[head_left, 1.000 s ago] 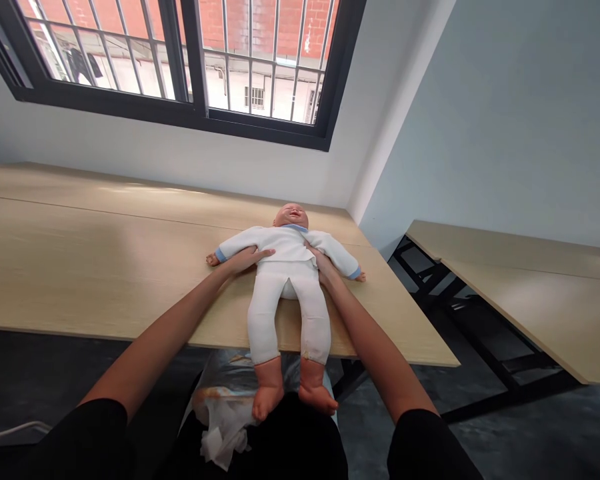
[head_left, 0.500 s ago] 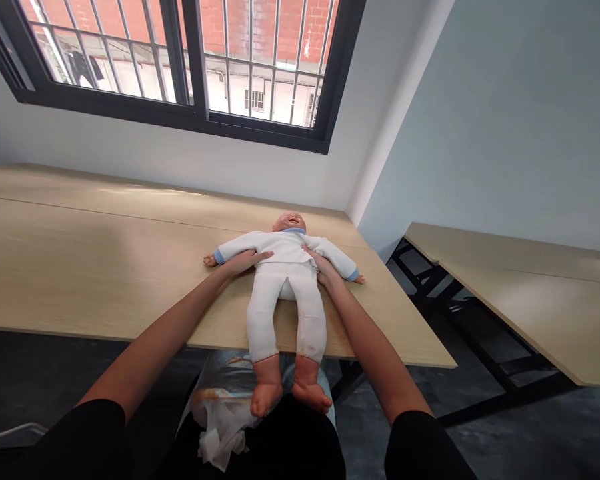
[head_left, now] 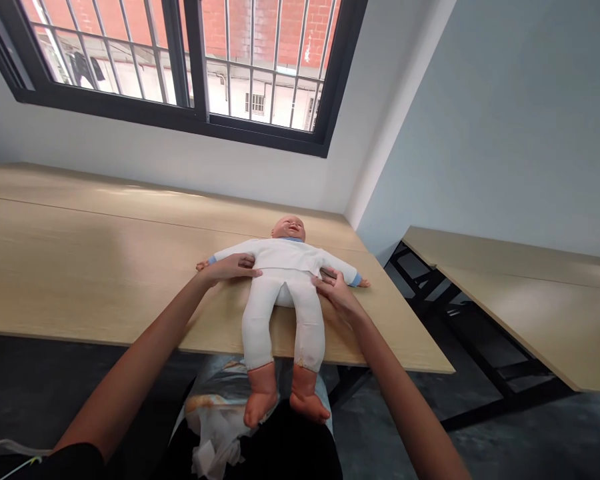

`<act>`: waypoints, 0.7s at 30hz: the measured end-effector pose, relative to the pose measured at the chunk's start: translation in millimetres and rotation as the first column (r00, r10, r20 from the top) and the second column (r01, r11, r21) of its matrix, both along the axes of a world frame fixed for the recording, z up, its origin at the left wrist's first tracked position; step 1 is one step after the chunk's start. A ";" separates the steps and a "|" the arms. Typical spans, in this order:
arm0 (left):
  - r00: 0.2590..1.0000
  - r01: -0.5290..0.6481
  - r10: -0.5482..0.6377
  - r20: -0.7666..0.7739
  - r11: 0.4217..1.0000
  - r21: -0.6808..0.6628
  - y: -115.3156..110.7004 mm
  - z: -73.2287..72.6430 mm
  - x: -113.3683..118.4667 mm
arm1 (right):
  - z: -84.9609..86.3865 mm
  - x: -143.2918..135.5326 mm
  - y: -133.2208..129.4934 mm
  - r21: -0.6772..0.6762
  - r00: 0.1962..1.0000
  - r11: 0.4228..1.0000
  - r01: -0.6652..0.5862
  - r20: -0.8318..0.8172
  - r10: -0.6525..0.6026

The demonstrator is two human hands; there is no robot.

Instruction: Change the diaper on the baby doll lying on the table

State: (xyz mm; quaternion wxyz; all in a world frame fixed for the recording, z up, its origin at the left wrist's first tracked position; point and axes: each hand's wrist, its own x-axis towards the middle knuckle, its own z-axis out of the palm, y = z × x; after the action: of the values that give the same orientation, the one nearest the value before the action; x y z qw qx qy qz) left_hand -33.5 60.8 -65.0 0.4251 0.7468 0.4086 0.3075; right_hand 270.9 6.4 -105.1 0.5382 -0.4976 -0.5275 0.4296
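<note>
A baby doll point(head_left: 286, 257) in a white shirt with blue cuffs and white trousers lies on its back on the wooden table point(head_left: 105, 267). Its arms are spread, and its bare feet hang over the front edge. At the doll's waist on the left, my left hand point(head_left: 233, 266) has its fingers curled against the shirt's side and its thumb over the waistband. Opposite it, my right hand point(head_left: 337, 292) grips with bent fingers by the shirt hem, thumb on the hip. Whether cloth is pinched between the fingers is hard to make out.
A crumpled clear plastic package point(head_left: 215, 417) with white tissue lies below the table edge, by my lap. To the right stands another wooden table point(head_left: 520, 273) with black legs. A barred window point(head_left: 190, 73) is in the wall behind.
Both hands have slid off the doll's torso, outward and down to its waist, fingers now more bent. The doll lies slightly nearer me, and its arms sit a little lower.
</note>
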 end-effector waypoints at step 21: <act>0.996 -0.081 0.077 0.043 0.993 0.086 2.3 -20.6 15.0 | -6.2 -13.4 2.1 0.296 0.844 0.953 0.068 0.492 -0.213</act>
State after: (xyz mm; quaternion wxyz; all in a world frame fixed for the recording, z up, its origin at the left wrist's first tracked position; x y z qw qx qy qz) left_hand -18.4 63.1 -85.6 0.3874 0.7418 0.4156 0.3563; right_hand 257.4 8.5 -111.3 0.4686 -0.5552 -0.6675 0.1634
